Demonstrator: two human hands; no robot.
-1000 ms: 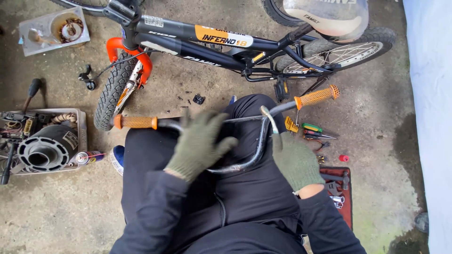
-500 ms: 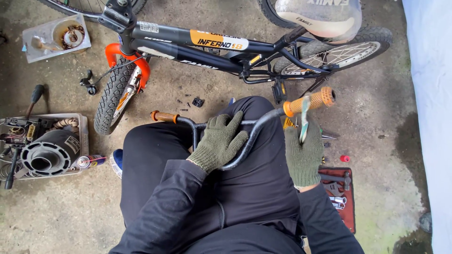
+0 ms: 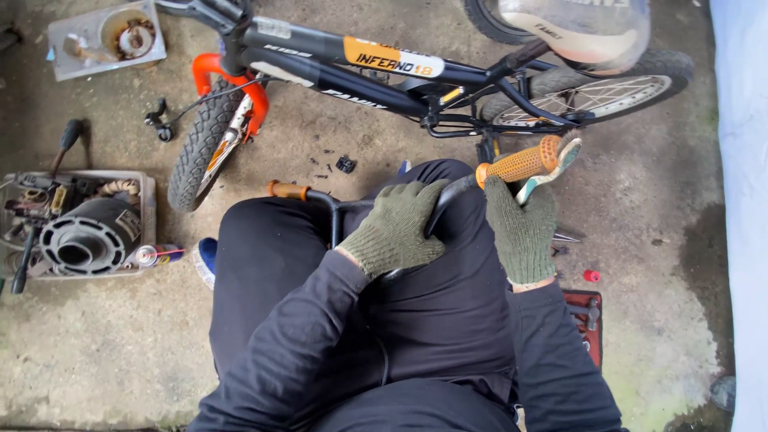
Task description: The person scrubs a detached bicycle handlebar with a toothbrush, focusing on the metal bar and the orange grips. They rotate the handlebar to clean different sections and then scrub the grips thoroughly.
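The black steel handlebar (image 3: 376, 210) lies detached across the lap at frame centre, left hand (image 3: 394, 228) clamping it, right hand (image 3: 522, 228) closed around a small tool by its orange rubber grip (image 3: 518, 165); refitting to the small black bicycle (image 3: 376, 76) remains.

Gloved left hand (image 3: 398, 228) and right hand (image 3: 522, 228) grip black handlebar (image 3: 456, 192) beside small bicycle (image 3: 376, 68)

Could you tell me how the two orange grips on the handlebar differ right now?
The right grip shows nearly its full length, raised and studded; the left grip shows only a short stub, lower above the knee. The right hand is just under the right grip; the left hand holds the bar's middle, away from the left grip. Both are orange.
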